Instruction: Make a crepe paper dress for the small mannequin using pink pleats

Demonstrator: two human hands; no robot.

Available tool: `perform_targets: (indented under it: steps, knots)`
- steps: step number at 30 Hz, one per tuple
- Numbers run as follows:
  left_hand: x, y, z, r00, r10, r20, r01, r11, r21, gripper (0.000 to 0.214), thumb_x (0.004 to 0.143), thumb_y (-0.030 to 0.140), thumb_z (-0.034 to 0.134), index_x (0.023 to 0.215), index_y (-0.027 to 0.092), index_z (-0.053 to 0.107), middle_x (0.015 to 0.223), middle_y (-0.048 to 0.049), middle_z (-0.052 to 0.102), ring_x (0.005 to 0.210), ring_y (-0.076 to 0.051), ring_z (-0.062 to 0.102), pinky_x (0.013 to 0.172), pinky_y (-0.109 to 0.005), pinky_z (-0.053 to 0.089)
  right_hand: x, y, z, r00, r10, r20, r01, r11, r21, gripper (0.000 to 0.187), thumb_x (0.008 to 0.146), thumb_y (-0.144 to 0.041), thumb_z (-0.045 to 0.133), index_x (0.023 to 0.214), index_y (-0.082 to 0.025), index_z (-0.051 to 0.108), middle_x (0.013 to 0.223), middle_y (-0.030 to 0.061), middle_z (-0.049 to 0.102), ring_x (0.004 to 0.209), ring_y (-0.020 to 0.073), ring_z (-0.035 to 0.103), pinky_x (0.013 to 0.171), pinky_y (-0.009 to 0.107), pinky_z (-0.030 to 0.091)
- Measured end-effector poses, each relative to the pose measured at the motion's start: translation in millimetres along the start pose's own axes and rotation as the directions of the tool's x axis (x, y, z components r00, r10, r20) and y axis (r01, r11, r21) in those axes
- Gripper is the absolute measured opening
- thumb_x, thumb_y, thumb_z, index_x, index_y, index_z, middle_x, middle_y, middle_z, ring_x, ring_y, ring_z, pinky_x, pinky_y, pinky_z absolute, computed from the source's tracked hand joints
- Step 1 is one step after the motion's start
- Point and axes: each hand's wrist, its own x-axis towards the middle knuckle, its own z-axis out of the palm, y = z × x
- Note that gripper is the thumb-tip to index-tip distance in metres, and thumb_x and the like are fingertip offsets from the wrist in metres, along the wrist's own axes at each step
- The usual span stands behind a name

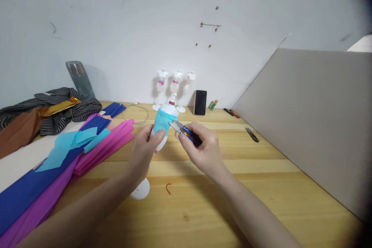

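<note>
My left hand [146, 143] is wrapped around a small white dress form [160, 146], tilted, with a red band at its neck. Light-blue crepe paper [163, 119] covers the middle of the form, and my thumb presses near its lower edge. In my right hand [205, 145] are thread snips [178, 125] with blue handles. Their blades are parted, and the tips meet the right side of the blue paper. Behind the form, three more white mini dress forms [176, 79] stand against the wall, two with pink or red bands.
Crepe paper sheets [103, 147] and striped cloth [69, 106] lie at left, before a bottle [80, 79]. A phone [200, 102] leans on the wall. More snips [252, 135] lie near the right-hand panel [308, 116]. A white disc [141, 189] and red scrap [168, 188] sit in front.
</note>
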Motion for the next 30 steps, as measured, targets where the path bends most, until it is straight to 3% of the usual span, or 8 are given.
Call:
perform_targets:
  steps: [13,24,30]
  knots:
    - [0.9,-0.3,0.6,0.998,-0.003,0.06,0.012,0.988,-0.153,0.028,0.081,0.043,0.059,0.074,0.017,0.055,0.059,0.0041,0.045,0.053,-0.009,0.036,0.049,-0.023,0.03,-0.4,4.1,2.1,0.998,-0.059,-0.011,0.059,0.998,-0.023,0.011,0.08,-0.023,0.055,0.071,-0.018,0.058,0.059,-0.0019,0.05,0.052,0.0113,0.044,0.05,0.025,0.035]
    - [1.4,0.0,0.4,0.997,-0.005,0.073,0.013,0.994,-0.111,0.034,0.076,0.049,0.063,0.078,0.016,0.056,0.057,0.0047,0.045,0.051,-0.009,0.036,0.05,-0.023,0.03,-1.1,3.6,2.9,0.997,-0.074,-0.024,0.073,0.996,-0.043,0.012,0.081,-0.022,0.055,0.07,-0.018,0.056,0.059,-0.0025,0.049,0.052,0.0106,0.043,0.05,0.024,0.035]
    - [1.0,-2.0,-0.3,0.999,-0.021,0.028,0.022,0.998,-0.056,0.032,0.077,0.045,0.063,0.067,0.017,0.051,0.054,0.0051,0.043,0.05,-0.009,0.037,0.05,-0.024,0.03,-1.3,3.0,2.2,0.996,-0.086,-0.012,0.085,0.996,-0.022,0.01,0.08,-0.022,0.056,0.071,-0.018,0.056,0.06,-0.0024,0.049,0.052,0.0105,0.043,0.05,0.024,0.034]
